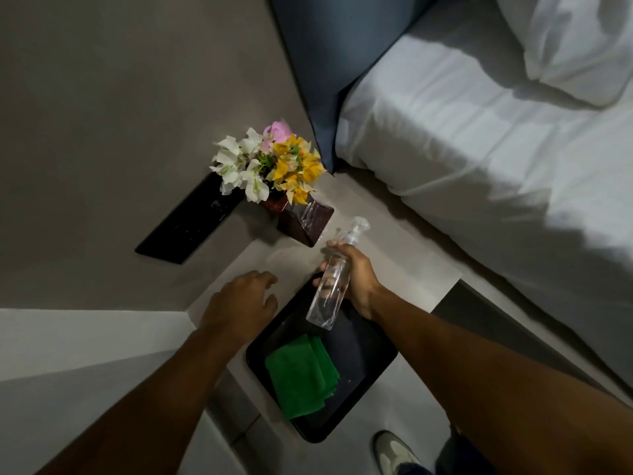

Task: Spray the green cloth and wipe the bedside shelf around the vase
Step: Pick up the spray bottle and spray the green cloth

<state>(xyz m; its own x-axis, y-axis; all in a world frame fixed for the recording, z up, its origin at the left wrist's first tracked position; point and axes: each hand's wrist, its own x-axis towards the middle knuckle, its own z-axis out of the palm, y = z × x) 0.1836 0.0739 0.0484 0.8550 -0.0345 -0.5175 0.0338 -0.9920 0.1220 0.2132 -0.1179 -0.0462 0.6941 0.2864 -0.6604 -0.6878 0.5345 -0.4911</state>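
A folded green cloth [300, 375] lies in a black tray [371, 358] at the near end of the pale bedside shelf [394, 255]. My right hand [358, 274] grips a clear spray bottle [330, 286] just above the tray's far edge, nozzle pointing away toward the vase. The dark brown vase [305, 219] with white, yellow and pink flowers [270, 164] stands at the shelf's far end by the wall. My left hand [241, 303] hovers over the shelf left of the tray, fingers spread and holding nothing.
A bed with a white sheet [479, 149] and a pillow [575, 42] runs along the right. A blue headboard [329, 63] stands behind the vase. A black panel [191, 221] is set in the grey wall at left. A shoe [394, 450] shows below.
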